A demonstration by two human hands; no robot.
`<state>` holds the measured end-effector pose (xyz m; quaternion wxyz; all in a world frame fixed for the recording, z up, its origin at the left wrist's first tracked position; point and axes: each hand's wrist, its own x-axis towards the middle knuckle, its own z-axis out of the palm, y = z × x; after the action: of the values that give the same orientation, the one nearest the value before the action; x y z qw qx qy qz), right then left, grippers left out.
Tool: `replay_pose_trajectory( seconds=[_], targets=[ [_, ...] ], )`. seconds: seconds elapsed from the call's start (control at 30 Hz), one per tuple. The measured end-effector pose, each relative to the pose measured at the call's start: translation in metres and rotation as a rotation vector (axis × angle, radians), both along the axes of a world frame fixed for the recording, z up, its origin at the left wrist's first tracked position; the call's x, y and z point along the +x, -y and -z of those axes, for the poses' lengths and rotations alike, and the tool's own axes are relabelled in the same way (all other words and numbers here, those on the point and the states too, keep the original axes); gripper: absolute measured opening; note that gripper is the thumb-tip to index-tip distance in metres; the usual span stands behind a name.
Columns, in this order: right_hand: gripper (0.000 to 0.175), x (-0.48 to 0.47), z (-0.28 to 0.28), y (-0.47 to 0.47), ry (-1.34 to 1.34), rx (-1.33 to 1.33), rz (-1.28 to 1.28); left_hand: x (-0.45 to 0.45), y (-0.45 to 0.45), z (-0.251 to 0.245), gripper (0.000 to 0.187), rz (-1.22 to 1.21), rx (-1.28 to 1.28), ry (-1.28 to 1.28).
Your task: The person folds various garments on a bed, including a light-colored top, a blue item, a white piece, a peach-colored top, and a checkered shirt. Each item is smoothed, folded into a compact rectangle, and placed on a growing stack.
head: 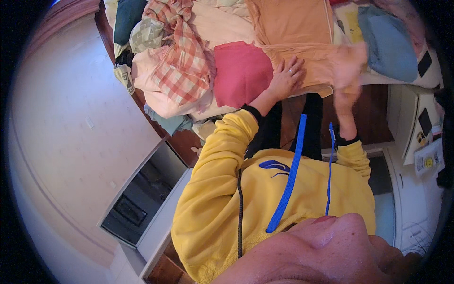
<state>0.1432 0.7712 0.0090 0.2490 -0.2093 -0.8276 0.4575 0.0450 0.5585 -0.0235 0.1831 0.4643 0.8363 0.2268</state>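
My left hand [288,78], with a ring on one finger, lies palm down on a peach-orange garment [312,64] spread at the near edge of the bed. Its fingers are slightly apart. Motion blurs my right hand [348,71] at the garment's right end; whether it grips the cloth does not show. Just left of my left hand is a folded crimson cloth [241,76]. Beyond both hands, a larger flat orange cloth [292,21] adjoins the garment.
Left on the bed are a red-and-white checked cloth [182,71] and a grey-green patterned cloth [147,35]. A blue folded cloth [390,46] lies at the right, near a dark flat object [424,64]. A white cabinet [404,117] stands right of my legs. A dark-fronted panel [142,198] is lower left.
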Motion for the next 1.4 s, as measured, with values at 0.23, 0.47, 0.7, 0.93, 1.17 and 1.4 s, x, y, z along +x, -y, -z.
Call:
replay_pose_trajectory(
  seconds=[0.23, 0.47, 0.7, 0.93, 1.17, 1.4],
  targets=[
    [0.049, -0.024, 0.012, 0.071, 0.326, 0.341, -0.743, 0.031, 0.065, -0.022, 0.026, -0.570, 0.067, 0.387],
    [0.034, 0.019, 0.018, 0.021, 0.433, 0.158, -0.412, 0.027, 0.061, -0.021, 0.046, -0.724, 0.250, 0.183],
    [0.045, 0.040, 0.074, 0.014, 0.598, -0.536, -0.019, 0.026, 0.025, 0.000, 0.054, -1.392, 0.329, 1.428],
    [0.072, 0.049, 0.121, 0.006, 0.554, -0.436, 0.206, 0.037, 0.040, 0.023, 0.061, -1.304, 0.222, 1.236],
    [0.064, 0.047, 0.109, 0.007, 0.655, -0.814, 0.154, 0.050, 0.051, 0.023, 0.039, -1.330, 0.130, 1.361],
    [0.040, 0.028, 0.062, -0.026, 0.952, -1.206, -0.246, 0.044, 0.060, -0.001, 0.024, -1.241, 0.116, 1.422]
  ],
)
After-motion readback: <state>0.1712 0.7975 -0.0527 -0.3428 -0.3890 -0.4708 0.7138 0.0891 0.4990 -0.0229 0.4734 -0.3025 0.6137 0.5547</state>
